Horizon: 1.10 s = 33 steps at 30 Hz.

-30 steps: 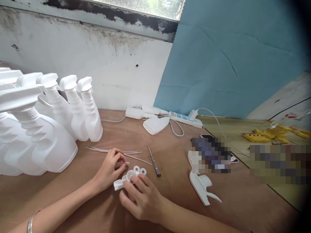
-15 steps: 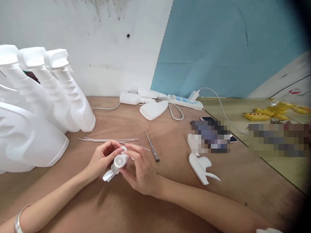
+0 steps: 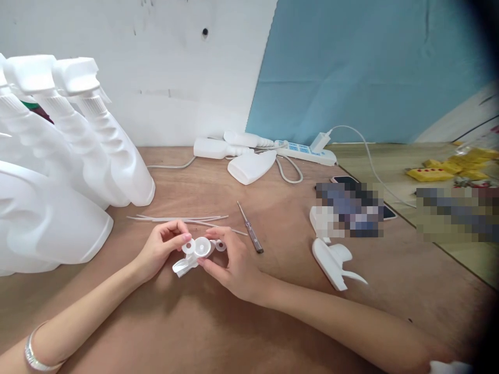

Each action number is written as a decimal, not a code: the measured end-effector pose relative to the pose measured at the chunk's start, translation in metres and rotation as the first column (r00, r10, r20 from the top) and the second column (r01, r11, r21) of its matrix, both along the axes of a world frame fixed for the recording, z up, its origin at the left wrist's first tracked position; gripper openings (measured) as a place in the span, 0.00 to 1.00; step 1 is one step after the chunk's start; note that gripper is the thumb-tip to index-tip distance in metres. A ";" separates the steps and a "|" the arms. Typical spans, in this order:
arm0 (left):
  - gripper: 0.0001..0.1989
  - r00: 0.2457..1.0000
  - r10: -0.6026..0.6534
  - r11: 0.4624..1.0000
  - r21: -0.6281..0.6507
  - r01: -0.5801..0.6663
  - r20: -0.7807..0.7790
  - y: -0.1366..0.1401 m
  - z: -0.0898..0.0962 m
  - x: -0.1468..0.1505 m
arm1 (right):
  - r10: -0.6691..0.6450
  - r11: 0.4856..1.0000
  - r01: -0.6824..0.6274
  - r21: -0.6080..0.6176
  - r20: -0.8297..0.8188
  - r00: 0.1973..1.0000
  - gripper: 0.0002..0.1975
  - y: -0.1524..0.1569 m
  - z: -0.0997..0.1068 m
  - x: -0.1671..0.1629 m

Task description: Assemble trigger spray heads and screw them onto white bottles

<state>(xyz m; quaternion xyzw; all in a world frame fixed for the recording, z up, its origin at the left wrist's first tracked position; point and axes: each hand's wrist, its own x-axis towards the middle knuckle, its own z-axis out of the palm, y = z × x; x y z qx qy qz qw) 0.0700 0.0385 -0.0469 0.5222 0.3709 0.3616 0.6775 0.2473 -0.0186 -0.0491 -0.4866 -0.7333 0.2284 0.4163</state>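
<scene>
Between thumb and fingers, my left hand pinches a small white ring washer. My right hand grips a white spray trigger head, its round open socket facing up towards me. The washer is just left of that socket; whether the two touch I cannot tell. Another white ring shows by my right fingers, partly covered by them. Behind my hands lie several thin white tubes and a screwdriver with a clear handle.
White spray bottles stand at left. Smaller white bottles lie by a power strip with a cable. White trigger parts and a phone are at right, beside a blurred patch. Yellow items lie beyond.
My left hand has brought the washer from behind the socket to its left side. The trigger head has shifted slightly right and its socket shows more fully. The whole view has also moved a little.
</scene>
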 end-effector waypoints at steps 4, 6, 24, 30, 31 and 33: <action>0.12 0.991 -0.023 0.999 0.032 0.027 -0.132 -0.001 0.003 0.002 | -0.004 0.998 0.001 0.070 0.041 0.999 0.19 0.000 -0.001 0.000; 0.13 0.987 -0.013 0.999 0.048 0.021 -0.163 -0.002 0.005 0.004 | 0.007 0.994 -0.013 0.111 0.060 0.998 0.18 0.000 -0.003 0.000; 0.16 0.978 0.100 0.980 0.188 -0.064 -0.186 -0.011 0.002 0.010 | 0.084 0.974 -0.108 0.199 0.124 0.989 0.12 0.001 -0.001 -0.001; 0.12 0.997 0.038 0.958 0.287 -0.015 -0.074 -0.011 0.003 0.009 | 0.117 0.967 -0.143 0.212 0.131 0.985 0.07 0.001 0.004 0.000; 0.11 0.998 0.009 0.949 0.315 0.011 -0.062 -0.011 0.003 0.008 | 0.123 0.965 -0.150 0.213 0.136 0.983 0.06 0.001 0.004 0.000; 0.11 0.997 -0.047 0.929 0.364 0.067 -0.061 -0.012 0.003 0.007 | 0.129 0.963 -0.160 0.218 0.149 0.980 0.05 0.001 0.004 0.000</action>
